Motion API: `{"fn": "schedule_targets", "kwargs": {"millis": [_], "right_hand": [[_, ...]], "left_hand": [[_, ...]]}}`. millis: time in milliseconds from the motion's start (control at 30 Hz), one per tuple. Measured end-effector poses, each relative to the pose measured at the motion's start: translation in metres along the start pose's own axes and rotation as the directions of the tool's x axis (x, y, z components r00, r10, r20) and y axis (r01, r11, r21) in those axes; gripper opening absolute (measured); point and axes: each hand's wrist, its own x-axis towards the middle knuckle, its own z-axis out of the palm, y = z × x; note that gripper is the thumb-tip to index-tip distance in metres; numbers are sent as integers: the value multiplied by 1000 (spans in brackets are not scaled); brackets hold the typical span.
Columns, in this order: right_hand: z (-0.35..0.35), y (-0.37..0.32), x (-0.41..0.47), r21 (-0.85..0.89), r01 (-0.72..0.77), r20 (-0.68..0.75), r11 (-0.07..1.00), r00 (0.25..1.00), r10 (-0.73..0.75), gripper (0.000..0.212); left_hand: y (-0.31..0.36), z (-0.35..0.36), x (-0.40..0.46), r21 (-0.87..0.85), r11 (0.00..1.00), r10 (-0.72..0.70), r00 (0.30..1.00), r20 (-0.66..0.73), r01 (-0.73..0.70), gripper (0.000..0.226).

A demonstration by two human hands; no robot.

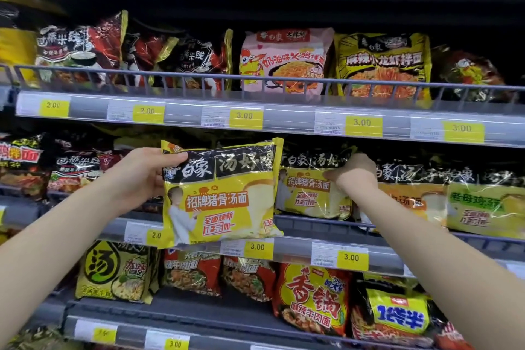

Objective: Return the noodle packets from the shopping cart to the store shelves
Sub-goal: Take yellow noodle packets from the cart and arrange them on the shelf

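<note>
Step in hand: shelving one packet. Left hand [139, 172] grips yellow pork-bone noodle packet [220, 193] by upper left corner, thumb across front, packet upright in front of middle shelf [321, 226], not yet on it. Right hand [353, 172], fingers curled, holds top of matching shelved packet [308, 193] just beside. Shopping cart not in view. Judgement: next move needs gap behind shelf rail, then packet slid in upright alongside matching stock.

We see the left hand [139, 172] gripping a yellow-and-black plastic noodle packet [220, 193] by its upper left corner, before the grey middle shelf [321, 226]. The right hand [353, 172] grips an identical shelved packet [309, 192] at its top.
</note>
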Motion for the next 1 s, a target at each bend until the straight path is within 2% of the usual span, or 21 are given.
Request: {"fn": "schedule_targets", "kwargs": {"millis": [133,200,233,367,433,500,567,600,667,733,767,800,867,1000], "right_hand": [[2,-5,-7,-231,114,-27,966,992,-123,31],[2,-7,-11,-367,170,-35,915,980,-196,10],[4,-7,-12,-422,187,-35,887,974,-222,16],[10,-8,-13,-577,276,-73,769,920,-385,69],[9,-7,-16,-686,329,-52,649,868,-495,78],[13,-5,-22,-690,395,-35,607,819,-572,84],[14,-4,-33,-487,499,-49,717,804,-593,72],[12,-6,-40,-303,548,-57,779,806,-589,59],[12,-8,-50,111,576,8,810,814,-581,39],[14,-12,-57,473,410,194,780,815,-546,50],[15,-13,-59,564,287,303,775,800,-517,55],[17,-14,-62,599,189,397,778,774,-493,51],[23,-15,-63,605,84,503,792,731,-462,44],[27,-21,-61,641,-74,549,764,739,-390,77]], "left_hand": [[-1,2,1,7,1000,0,1000,3,0,35],[0,3,3,13,1000,-2,1000,1,2,36],[0,3,4,14,1000,-3,1000,1,3,35],[-1,5,9,1,1000,-11,1000,9,11,30],[-3,6,11,5,1000,-18,1000,11,18,34],[-4,6,14,10,1000,-25,1000,11,25,36],[-6,7,16,12,1000,-29,1000,11,29,36],[-6,7,17,13,999,-30,999,11,30,35],[-6,7,18,13,999,-34,999,12,34,34],[-5,7,19,11,999,-34,999,26,34,36],[-5,7,20,11,999,-33,999,38,33,38],[-4,7,21,11,999,-34,998,50,33,38],[-4,8,22,5,999,-33,997,72,33,33],[-2,12,25,3,999,-38,997,63,38,25]]}}
